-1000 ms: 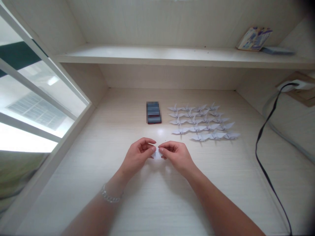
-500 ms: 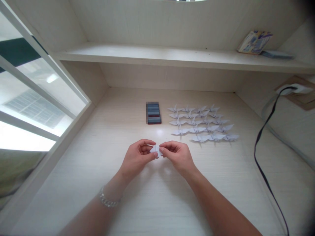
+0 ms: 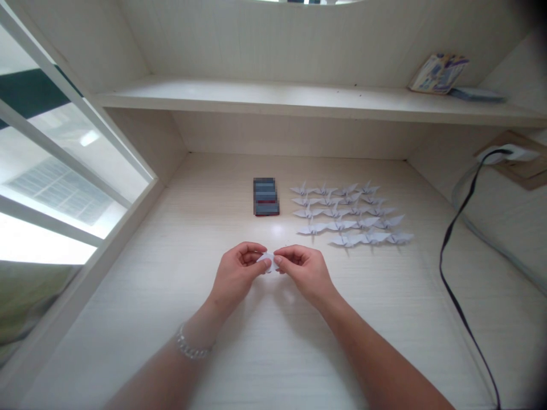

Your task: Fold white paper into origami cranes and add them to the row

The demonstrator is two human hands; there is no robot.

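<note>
A small folded piece of white paper is pinched between both my hands above the desk. My left hand grips its left side, with the thumb lying across the front. On the right side, my right hand holds the paper's edge between thumb and fingers. The fingertips hide part of the folds. Beyond my right hand, several white paper cranes stand in rows on the desk, their wings spread and nearly touching.
A dark phone-like rectangle, its face pixelated, lies left of the cranes. Behind the pale desk runs a shelf carrying a small box. A black cable hangs from a wall socket at right. A barred window is at left.
My left thumb has shifted slightly up and left across the paper. Both hands keep hold of it, and the view has moved only a little.
</note>
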